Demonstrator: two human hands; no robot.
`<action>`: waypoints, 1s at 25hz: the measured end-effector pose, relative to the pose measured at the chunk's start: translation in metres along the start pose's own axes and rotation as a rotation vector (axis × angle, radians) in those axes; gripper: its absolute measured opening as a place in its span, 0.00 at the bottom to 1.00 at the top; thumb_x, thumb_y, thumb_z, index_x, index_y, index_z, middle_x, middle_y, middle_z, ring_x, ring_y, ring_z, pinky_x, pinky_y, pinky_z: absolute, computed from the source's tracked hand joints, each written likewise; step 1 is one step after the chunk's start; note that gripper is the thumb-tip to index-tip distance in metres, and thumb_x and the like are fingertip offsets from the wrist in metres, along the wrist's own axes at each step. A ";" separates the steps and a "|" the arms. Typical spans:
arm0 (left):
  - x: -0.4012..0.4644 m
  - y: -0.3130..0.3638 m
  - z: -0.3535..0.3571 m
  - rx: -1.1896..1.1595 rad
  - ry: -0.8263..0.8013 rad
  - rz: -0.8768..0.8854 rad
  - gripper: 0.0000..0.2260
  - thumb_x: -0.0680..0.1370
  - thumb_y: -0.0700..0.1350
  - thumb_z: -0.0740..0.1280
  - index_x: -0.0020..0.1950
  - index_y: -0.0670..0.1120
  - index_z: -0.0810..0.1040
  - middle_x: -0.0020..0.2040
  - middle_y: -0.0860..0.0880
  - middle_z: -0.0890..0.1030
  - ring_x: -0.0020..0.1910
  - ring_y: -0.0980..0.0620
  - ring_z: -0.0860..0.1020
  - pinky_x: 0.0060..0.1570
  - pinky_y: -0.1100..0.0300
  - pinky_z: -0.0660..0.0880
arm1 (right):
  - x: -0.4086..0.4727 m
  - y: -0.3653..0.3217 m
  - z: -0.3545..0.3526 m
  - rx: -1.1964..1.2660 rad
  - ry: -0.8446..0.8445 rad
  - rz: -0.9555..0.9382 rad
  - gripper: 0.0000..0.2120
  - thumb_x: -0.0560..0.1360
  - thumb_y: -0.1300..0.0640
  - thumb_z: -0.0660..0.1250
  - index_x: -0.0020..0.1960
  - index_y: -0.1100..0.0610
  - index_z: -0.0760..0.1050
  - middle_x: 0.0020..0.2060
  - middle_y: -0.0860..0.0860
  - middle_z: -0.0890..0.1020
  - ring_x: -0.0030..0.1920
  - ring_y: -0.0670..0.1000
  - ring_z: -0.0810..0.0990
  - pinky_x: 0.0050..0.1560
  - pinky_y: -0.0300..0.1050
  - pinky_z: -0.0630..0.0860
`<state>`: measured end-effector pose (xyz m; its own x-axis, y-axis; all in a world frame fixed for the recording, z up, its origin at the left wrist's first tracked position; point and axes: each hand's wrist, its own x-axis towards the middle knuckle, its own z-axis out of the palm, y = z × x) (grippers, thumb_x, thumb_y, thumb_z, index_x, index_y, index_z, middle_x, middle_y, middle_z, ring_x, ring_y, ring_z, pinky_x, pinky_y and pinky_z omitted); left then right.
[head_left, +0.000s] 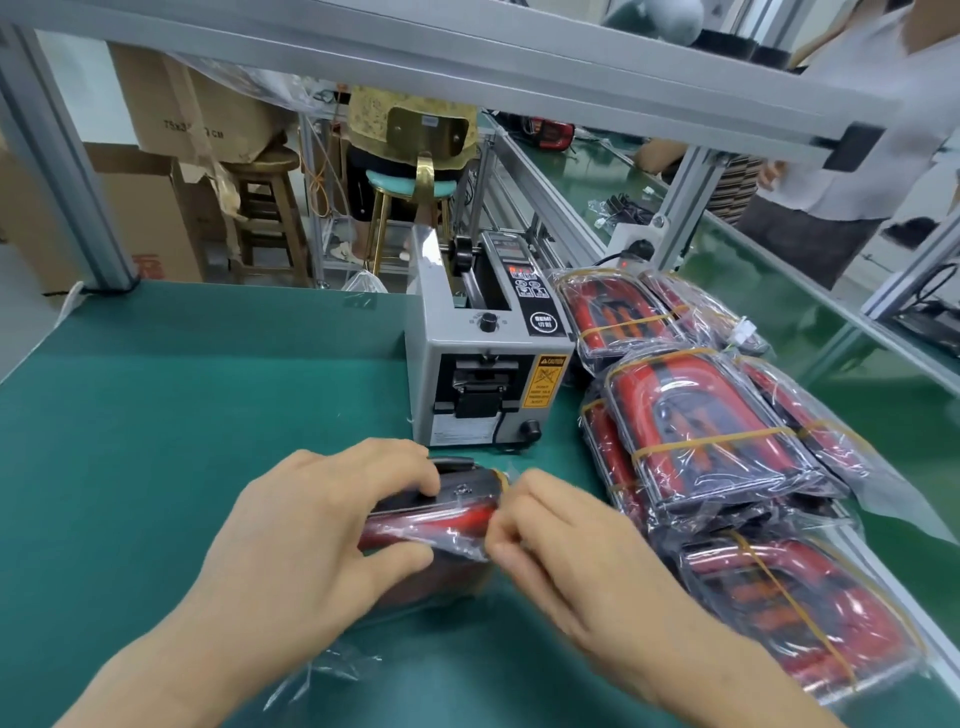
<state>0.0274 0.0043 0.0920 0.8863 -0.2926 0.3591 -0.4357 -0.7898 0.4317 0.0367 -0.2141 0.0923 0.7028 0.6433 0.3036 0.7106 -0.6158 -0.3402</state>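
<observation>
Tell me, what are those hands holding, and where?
A red-and-black bagged item: the left hand grips its left end, the right hand pinches the bag's plastic at the right edge.

My remote feed showed a bare left hand (311, 525) and right hand (576, 551), forearms uncovered, at lower centre of frame.

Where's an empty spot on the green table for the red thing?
The widest bare patch is the green mat left of the grey machine, to the table edge. The strip between the machine and the left hand and right hand on the red bagged case is narrow. The right side is crowded with stacked bagged cases.
</observation>
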 end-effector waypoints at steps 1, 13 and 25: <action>0.000 -0.001 -0.001 0.020 0.000 0.045 0.16 0.65 0.62 0.63 0.52 0.63 0.74 0.57 0.68 0.77 0.34 0.56 0.73 0.38 0.67 0.71 | -0.006 0.004 0.001 0.178 0.020 0.067 0.10 0.80 0.52 0.59 0.44 0.53 0.75 0.42 0.45 0.75 0.43 0.47 0.75 0.45 0.44 0.74; -0.011 -0.005 -0.012 0.004 0.036 -0.025 0.02 0.69 0.56 0.64 0.36 0.62 0.73 0.58 0.71 0.74 0.29 0.60 0.69 0.30 0.64 0.69 | 0.084 0.046 0.035 0.933 0.705 1.009 0.11 0.74 0.59 0.71 0.36 0.46 0.80 0.30 0.43 0.79 0.32 0.42 0.72 0.41 0.39 0.70; -0.012 0.003 -0.016 0.017 -0.032 -0.065 0.15 0.60 0.49 0.80 0.32 0.60 0.74 0.54 0.68 0.78 0.28 0.58 0.68 0.35 0.73 0.63 | 0.115 0.036 0.051 0.888 0.894 1.215 0.10 0.72 0.59 0.71 0.34 0.51 0.77 0.35 0.45 0.81 0.39 0.46 0.79 0.35 0.37 0.70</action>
<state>0.0129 0.0139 0.1023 0.9173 -0.2571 0.3042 -0.3745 -0.8166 0.4392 0.1418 -0.1388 0.0696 0.7927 -0.5683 -0.2206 -0.2029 0.0952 -0.9746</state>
